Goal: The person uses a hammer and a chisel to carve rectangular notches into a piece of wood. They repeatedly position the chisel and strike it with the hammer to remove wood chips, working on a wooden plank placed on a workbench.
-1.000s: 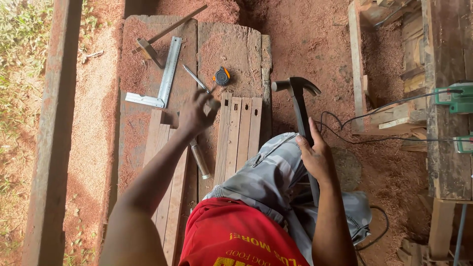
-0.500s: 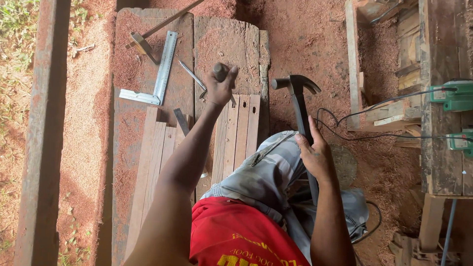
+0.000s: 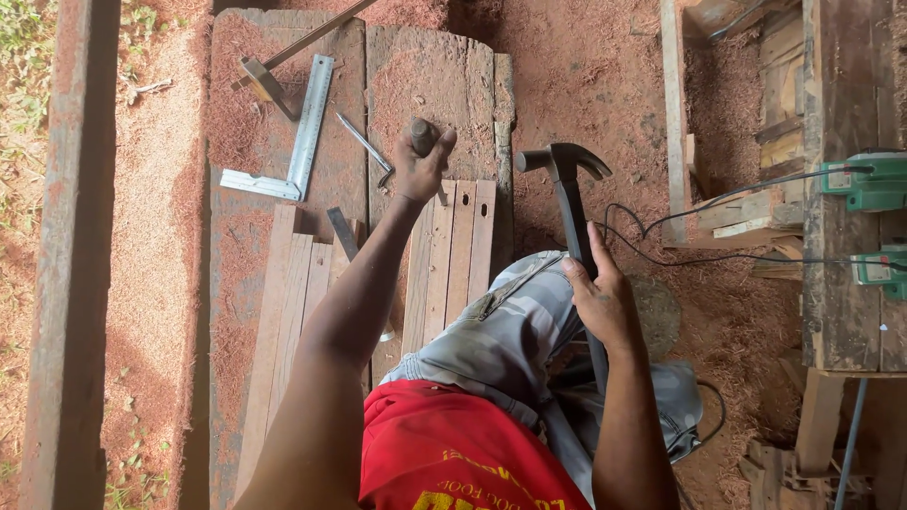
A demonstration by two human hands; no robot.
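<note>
While your left hand (image 3: 422, 162) is stretched out at about 12 o'clock from your body, its fingers are closed around a small dark round thing (image 3: 422, 135). It pokes out above your fist, and what it is cannot be told from here. It sits just above the far ends of the thin wood slats (image 3: 460, 247), on the big worn board (image 3: 435, 80).

Your right hand (image 3: 597, 300) is at about 2 o'clock from your knee. It is wrapped around the dark handle of the claw hammer (image 3: 567, 194), low down near the end. The metal head points away from you, up at 12 o'clock. A hammer like this is likely heavy at the head and light at the handle, so holding it low makes it swing hard; holding higher gives more control. The handle looks smooth, so grip it snugly.

At 10 o'clock from your left hand lies a shiny metal square ruler (image 3: 300, 142). A thin metal rod (image 3: 364, 144) lies just beside that hand. Black cables (image 3: 718, 253) run off at 3 o'clock to the green power tools (image 3: 874, 181) on the wooden bench (image 3: 841, 94). Red sawdust (image 3: 586, 66) covers the ground.
</note>
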